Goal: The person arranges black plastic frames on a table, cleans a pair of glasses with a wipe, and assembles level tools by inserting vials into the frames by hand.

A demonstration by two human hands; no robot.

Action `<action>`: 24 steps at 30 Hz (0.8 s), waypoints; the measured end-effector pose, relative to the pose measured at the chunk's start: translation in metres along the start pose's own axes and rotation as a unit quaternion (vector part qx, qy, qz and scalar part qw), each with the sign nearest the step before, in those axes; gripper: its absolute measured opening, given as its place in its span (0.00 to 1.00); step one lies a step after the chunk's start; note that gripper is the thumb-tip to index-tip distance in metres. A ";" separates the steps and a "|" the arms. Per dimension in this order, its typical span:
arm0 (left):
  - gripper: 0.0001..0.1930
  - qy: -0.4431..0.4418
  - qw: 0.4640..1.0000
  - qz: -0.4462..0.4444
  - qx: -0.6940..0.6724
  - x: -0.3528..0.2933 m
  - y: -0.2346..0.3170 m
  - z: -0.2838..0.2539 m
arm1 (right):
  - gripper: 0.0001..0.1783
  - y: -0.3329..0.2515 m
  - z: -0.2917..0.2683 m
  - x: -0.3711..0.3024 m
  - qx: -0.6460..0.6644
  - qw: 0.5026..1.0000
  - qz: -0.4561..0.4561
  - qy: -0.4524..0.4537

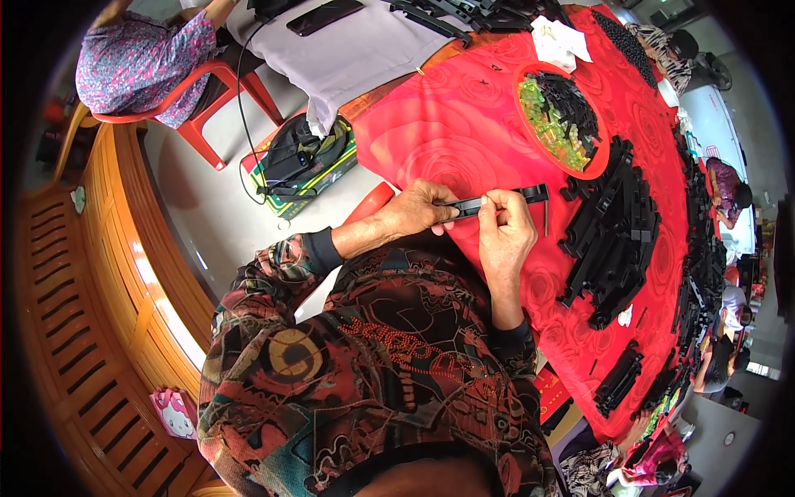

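Observation:
Over the near edge of the red tablecloth I hold a long, narrow black plastic part (530, 194). My left hand (410, 210) is closed round its left end, with thumb and fingers gripping it. My right hand (507, 236) is closed on the middle of the same part, thumb and forefinger pinched together on top. Whether a small piece sits between those fingertips is hidden. A thin dark rod (546, 220) shows below the part's right end. To the right lies a heap of similar black parts (613, 240).
A red basin (525, 124) holds small yellow-green and black pieces beyond my hands. More black parts (619, 379) lie along the red tablecloth (431, 132). A box (310, 178) stands on the floor left of the table, near a red chair (195, 124). Several people sit around.

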State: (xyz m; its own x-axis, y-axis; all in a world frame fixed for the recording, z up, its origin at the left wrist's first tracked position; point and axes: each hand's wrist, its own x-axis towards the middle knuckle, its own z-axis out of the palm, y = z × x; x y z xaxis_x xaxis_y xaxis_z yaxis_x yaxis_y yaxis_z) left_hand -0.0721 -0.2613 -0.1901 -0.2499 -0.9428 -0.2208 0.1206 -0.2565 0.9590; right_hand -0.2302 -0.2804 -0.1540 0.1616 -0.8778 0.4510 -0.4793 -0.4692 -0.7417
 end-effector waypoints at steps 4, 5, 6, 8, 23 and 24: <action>0.06 -0.005 1.000 0.019 -0.009 0.001 -0.003 0.000 | 0.08 -0.003 0.004 -0.002 -0.072 0.996 -0.049 0.027; 0.06 -0.004 1.000 0.020 -0.009 0.001 -0.002 0.001 | 0.08 -0.003 0.005 -0.002 -0.072 0.996 -0.050 0.027; 0.07 -0.009 1.000 0.017 -0.005 0.000 0.000 0.001 | 0.08 -0.003 0.007 -0.003 -0.081 0.995 -0.051 0.042; 0.08 -0.013 1.000 0.015 -0.001 0.001 0.002 0.002 | 0.09 -0.005 0.008 -0.003 -0.090 0.993 -0.053 0.057; 0.12 0.034 0.997 0.069 0.016 0.002 0.001 0.015 | 0.05 -0.011 0.001 -0.004 -0.145 0.979 -0.112 0.088; 0.12 0.043 0.996 0.074 0.035 0.000 0.002 0.015 | 0.05 -0.010 0.000 -0.007 -0.138 0.981 -0.103 0.086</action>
State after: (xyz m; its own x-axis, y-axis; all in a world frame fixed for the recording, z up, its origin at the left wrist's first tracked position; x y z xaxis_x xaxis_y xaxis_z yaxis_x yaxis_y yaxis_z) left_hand -0.0866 -0.2583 -0.1850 -0.1516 -0.9846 -0.0871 0.0812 -0.1002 0.9916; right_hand -0.2261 -0.2698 -0.1496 0.1422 -0.7263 0.6725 -0.6710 -0.5702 -0.4740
